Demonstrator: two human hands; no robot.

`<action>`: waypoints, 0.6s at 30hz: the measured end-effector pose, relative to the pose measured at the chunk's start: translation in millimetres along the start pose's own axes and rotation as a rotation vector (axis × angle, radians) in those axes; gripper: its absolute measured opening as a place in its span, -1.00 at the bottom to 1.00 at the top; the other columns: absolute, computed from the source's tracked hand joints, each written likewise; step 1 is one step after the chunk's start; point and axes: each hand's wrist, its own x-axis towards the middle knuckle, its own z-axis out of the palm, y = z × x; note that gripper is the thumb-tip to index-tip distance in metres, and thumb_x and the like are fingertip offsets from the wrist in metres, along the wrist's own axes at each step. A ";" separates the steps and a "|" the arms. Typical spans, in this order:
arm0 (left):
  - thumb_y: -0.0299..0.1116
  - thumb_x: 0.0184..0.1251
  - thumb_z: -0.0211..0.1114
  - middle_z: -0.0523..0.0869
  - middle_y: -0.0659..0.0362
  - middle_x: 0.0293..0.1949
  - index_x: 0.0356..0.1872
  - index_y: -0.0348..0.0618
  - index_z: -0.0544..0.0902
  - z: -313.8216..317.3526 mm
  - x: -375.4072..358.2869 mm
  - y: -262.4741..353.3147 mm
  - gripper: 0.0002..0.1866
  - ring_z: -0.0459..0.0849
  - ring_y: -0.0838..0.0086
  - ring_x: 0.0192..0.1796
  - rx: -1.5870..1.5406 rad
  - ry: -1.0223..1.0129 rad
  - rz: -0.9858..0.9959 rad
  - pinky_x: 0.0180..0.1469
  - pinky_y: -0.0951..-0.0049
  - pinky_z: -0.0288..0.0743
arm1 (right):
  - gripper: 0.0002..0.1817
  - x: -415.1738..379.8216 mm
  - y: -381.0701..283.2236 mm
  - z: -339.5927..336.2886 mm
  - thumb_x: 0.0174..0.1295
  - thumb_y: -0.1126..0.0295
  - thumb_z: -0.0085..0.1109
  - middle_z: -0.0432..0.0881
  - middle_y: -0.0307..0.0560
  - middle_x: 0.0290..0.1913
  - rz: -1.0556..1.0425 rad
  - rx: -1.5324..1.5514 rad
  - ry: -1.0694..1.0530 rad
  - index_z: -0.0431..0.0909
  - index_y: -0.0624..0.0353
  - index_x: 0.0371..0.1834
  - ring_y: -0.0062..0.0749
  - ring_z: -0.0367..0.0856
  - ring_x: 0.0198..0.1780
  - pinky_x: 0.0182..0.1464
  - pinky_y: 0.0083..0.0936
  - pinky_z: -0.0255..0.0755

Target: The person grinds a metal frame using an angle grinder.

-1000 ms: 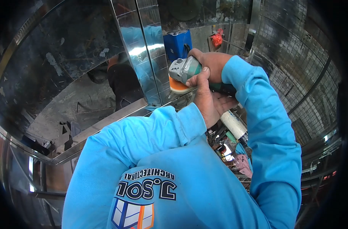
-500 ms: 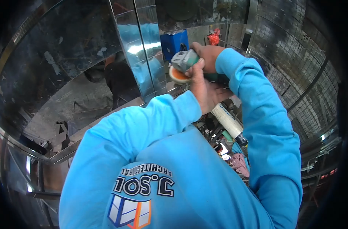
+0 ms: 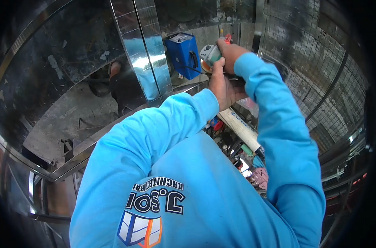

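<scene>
An angle grinder (image 3: 211, 53) with a grey-green head is at the upper middle, and its orange and pale disc (image 3: 205, 65) is partly hidden behind the head. My right hand (image 3: 233, 54) is wrapped round the grinder from the right. Below it, my left hand (image 3: 223, 86) grips the tool from the near side, thumb up against the body. The rest of the grinder body is hidden by my hands and sleeve. Just left of the disc is a blue box (image 3: 183, 58) with a black handle. Under my left hand runs a shiny metal frame bar (image 3: 192, 89).
Tall reflective metal posts (image 3: 143, 53) rise left of the blue box. Beyond the frame at left, a person's arm and dark clothing (image 3: 125, 89) show. A white tube (image 3: 239, 129) lies over mixed clutter below my hands. Wire mesh (image 3: 316, 66) stands at right.
Both hands and the grinder have moved slightly up and to the right in view, away from the metal frame. More of the blue box shows, and the disc is more hidden.
</scene>
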 end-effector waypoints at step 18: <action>-0.30 0.05 0.50 0.57 -0.06 0.22 0.50 -0.30 0.17 29.2 -104.7 -25.4 -0.02 0.63 0.27 0.19 1.559 0.413 0.874 0.26 0.33 0.50 | 0.19 -75.0 -18.6 62.9 0.02 -0.45 0.35 0.65 0.26 -0.02 -0.791 1.573 0.922 0.08 0.37 0.34 -0.01 0.76 -0.02 -0.05 -0.31 0.67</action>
